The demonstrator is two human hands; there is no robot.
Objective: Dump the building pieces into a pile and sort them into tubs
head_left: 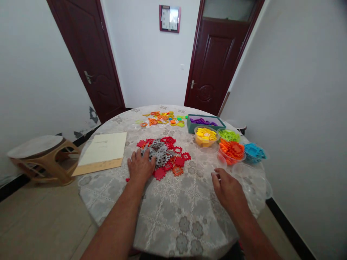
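My left hand (141, 165) lies open, fingers spread, on the near left side of a heap of grey toothed plastic pieces (159, 151). Red toothed pieces (179, 161) lie around and under the grey ones, with an orange gear-shaped piece (178, 171) at the near edge. My right hand (227, 186) is curled, thumb and fingers close together, just above the cloth. Beside its fingertips is a clear plastic bowl (207, 162); whether they touch it, or hold anything small, is hard to see.
At the right stand tubs of yellow (206, 134), green (229, 135), orange (231, 151) and blue pieces (254, 152). Behind them a green box (192, 127) holds purple pieces. Mixed pieces (162, 118) lie at the back. Paper (104, 148) lies left; a stool (46, 159) stands beside the table.
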